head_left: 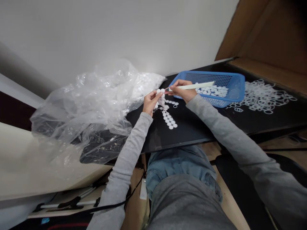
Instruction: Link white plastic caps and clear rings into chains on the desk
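Observation:
A cluster of joined white round plastic pieces is pinched in my left hand, lifted a little above the black table. My right hand is closed around a slim tool with a long pale handle, perhaps a craft knife. Its tip points left at the held pieces, close to my left fingertips; whether it touches them I cannot tell. Below the hands, a double row of white discs lies on the table. A shorter row of discs and a loose ring sit just above it.
Behind my right hand stands a blue plastic basket with many white discs inside. To its right spreads a heap of white rings. A large clear plastic bag of white pieces covers the table's left. A cardboard box rises at back right.

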`<state>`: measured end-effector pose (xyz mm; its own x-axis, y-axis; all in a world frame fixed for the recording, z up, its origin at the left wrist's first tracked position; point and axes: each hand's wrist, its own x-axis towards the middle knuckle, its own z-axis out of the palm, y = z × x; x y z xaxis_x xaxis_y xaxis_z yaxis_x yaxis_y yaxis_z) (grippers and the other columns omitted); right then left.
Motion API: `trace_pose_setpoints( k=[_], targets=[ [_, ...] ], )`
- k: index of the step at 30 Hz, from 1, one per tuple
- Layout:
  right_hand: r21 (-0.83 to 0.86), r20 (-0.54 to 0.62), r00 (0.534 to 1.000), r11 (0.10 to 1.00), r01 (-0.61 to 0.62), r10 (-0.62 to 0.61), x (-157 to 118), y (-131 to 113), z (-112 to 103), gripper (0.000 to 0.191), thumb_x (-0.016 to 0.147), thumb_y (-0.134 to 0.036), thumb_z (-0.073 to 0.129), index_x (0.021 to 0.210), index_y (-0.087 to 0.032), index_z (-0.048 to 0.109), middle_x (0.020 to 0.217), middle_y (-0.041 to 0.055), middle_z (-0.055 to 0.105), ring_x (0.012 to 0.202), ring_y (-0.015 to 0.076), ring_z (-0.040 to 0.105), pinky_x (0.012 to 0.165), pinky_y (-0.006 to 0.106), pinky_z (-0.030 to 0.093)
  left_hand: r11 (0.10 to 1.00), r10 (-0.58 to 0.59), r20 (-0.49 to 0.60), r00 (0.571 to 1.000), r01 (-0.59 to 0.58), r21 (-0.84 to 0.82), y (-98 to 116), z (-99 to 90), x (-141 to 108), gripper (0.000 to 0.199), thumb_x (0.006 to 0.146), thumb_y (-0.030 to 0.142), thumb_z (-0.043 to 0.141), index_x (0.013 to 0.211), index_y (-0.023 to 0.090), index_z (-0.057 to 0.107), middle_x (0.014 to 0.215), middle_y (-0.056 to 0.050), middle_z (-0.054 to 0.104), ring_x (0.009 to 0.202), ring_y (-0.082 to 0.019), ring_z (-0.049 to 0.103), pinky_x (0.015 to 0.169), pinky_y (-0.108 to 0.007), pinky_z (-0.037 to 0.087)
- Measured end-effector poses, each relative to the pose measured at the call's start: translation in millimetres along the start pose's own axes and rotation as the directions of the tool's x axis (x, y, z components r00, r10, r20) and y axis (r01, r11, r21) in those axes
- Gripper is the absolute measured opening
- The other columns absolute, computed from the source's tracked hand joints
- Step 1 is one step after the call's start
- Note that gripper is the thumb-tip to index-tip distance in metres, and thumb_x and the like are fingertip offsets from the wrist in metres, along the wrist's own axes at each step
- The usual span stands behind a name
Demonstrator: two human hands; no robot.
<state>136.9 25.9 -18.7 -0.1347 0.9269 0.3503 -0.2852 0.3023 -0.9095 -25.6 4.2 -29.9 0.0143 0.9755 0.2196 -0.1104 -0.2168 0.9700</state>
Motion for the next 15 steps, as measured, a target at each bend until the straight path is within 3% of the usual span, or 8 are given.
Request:
trace_pose_setpoints(
  k=[8,15],
  targets=[
    [-0.053,-0.009,0.997,0.996,0.072,-0.073,2.3,3.8,-2.0,0.028,0.066,-0.028,0.086,0.062,-0.018,0.061,0.067,0.0018,0.072,0.067,0.0184,0.073,0.061,0.027,0.063,0.999,0.028,0.017,0.999,-0.029,0.034,2.1,0.5,-2.0,0.017,0.074,0.031,0.072,0.082,0.017,0.066,0.081,0.000,0.069,0.079,-0.012,0.064,0.079,-0.024,0.049],
    [-0.071,-0.020,0.999,0.997,0.038,-0.040,0.3,-0.4,0.2,0.027,0.066,-0.018,0.086,0.063,-0.018,0.059,0.063,0.0026,0.069,0.065,0.0186,0.072,0.063,0.028,0.063,0.994,0.019,-0.011,1.000,-0.018,0.105,2.4,-0.3,-2.0,0.018,0.073,0.031,0.072,0.084,0.017,0.066,0.087,-0.002,0.071,0.088,-0.016,0.066,0.082,-0.027,0.050]
  ],
)
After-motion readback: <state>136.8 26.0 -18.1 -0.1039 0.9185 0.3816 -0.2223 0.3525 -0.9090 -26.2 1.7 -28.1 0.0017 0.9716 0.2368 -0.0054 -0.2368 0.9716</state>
